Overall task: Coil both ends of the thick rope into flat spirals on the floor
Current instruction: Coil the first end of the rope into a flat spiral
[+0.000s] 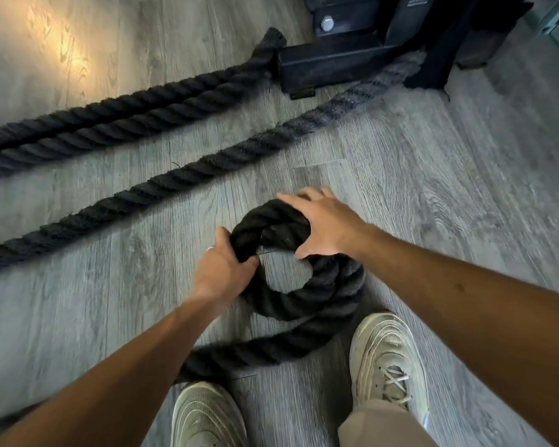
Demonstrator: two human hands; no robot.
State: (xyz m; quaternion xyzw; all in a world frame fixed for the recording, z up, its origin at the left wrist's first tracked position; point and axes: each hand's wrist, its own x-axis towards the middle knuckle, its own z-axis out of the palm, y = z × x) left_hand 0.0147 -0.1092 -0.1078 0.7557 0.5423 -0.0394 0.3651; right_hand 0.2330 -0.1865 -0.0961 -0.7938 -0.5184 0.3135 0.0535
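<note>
Head: left hand point(221, 269) grips rope point(304, 304); right hand point(323, 225) too.

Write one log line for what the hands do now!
left hand: grips rope | right hand: presses loop | spiral: first turn | floor

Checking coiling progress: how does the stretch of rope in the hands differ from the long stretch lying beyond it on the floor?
The held rope stretch is bent into a ring with an open middle; the far rope stretch runs almost straight toward the black frame. The left hand and right hand grip the ring; nothing touches the far stretch. Both are thick, dark, twisted rope on the grey wood-look floor.
</note>
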